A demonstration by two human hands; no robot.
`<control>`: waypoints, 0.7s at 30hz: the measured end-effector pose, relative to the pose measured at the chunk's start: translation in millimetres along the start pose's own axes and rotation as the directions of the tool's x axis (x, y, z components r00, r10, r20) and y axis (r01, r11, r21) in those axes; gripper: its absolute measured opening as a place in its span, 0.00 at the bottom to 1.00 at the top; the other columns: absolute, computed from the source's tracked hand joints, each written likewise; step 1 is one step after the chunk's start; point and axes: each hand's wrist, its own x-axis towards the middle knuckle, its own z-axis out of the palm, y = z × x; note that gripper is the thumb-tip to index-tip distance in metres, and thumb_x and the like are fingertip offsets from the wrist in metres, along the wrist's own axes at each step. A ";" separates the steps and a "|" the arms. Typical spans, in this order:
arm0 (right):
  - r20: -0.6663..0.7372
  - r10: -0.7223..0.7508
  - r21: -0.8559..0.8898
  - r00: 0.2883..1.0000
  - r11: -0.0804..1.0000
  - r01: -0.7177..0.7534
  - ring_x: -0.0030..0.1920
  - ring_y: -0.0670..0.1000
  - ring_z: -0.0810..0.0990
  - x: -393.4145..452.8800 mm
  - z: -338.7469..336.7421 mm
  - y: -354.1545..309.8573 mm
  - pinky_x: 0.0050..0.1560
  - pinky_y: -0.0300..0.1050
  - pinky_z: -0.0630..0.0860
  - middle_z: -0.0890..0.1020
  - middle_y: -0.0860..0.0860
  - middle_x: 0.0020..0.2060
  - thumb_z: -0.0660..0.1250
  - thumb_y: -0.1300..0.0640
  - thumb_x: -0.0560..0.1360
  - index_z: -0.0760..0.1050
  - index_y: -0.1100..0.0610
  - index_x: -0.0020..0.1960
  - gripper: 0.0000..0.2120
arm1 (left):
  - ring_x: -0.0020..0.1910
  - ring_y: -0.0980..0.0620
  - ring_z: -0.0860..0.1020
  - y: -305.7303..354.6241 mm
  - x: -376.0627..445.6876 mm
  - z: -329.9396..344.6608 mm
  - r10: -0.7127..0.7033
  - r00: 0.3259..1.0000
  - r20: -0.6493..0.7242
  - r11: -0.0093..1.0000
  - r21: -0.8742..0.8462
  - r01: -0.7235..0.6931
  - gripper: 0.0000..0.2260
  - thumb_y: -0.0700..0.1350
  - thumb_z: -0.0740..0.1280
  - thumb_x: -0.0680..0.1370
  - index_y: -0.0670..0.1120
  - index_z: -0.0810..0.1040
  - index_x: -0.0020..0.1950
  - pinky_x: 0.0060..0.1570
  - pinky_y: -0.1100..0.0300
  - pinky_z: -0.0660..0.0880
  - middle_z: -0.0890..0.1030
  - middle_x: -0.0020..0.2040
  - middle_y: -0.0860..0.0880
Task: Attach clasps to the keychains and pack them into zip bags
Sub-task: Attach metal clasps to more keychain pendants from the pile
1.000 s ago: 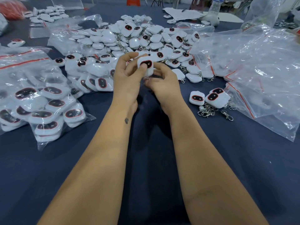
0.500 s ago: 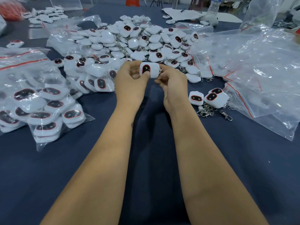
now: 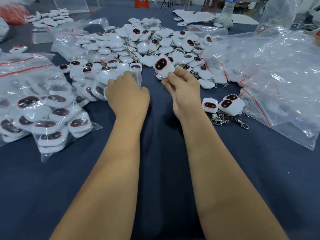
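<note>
My right hand [image 3: 183, 90] pinches a white keychain [image 3: 162, 66] with a dark, red-rimmed oval face, held up above the blue cloth. My left hand [image 3: 126, 94] lies knuckles up on a clear zip bag [image 3: 139, 78] with a red strip, at the edge of the bagged keychains; its fingertips are hidden, and the bag's edge shows beside them. Behind both hands spreads a big heap of loose white keychains [image 3: 147, 42]. A few loose metal clasps [image 3: 223, 118] lie to the right beside three keychains [image 3: 225, 103].
Filled zip bags of keychains [image 3: 43, 115] lie at the left. A large pile of empty clear zip bags [image 3: 277, 75] fills the right. A plastic bottle [image 3: 228, 6] and papers [image 3: 195, 15] stand at the far edge. Dark blue cloth [image 3: 155, 153] covers the table.
The hands have separated. My left hand left the keychain and moved left and down onto a zip bag; my right hand keeps the keychain, now tilted with its face toward me.
</note>
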 end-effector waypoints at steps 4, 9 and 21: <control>0.129 0.023 0.129 0.991 0.991 -0.040 0.41 0.49 0.82 -3.2 3.9 -1.3 0.55 0.43 0.80 0.80 0.56 0.40 0.59 0.72 0.80 0.71 0.67 0.55 0.06 | 0.44 0.43 0.75 1.1 -0.4 -1.9 0.005 1.000 -0.022 0.997 -0.083 -0.007 0.10 0.42 0.63 0.73 0.43 0.81 0.50 0.41 0.54 0.68 0.82 0.47 0.45; 0.181 0.028 -0.050 0.983 0.999 -0.019 0.42 0.52 0.83 -6.9 11.3 7.3 0.49 0.40 0.82 0.81 0.58 0.42 0.59 0.71 0.80 0.71 0.65 0.52 0.05 | 0.38 0.53 0.78 9.2 -1.9 -8.1 -0.205 0.979 0.013 0.763 -0.625 0.168 0.02 0.45 0.66 0.72 0.50 0.79 0.41 0.40 0.56 0.76 0.79 0.35 0.55; 0.364 0.041 -0.503 0.930 0.849 0.160 0.47 0.52 0.79 -11.8 16.9 9.0 0.57 0.49 0.76 0.83 0.63 0.45 0.57 0.73 0.72 0.81 0.64 0.53 0.17 | 0.44 0.54 0.79 20.9 -6.7 -11.1 -0.156 0.986 -0.066 0.666 -0.744 0.056 0.08 0.41 0.66 0.73 0.55 0.77 0.40 0.49 0.56 0.77 0.79 0.37 0.56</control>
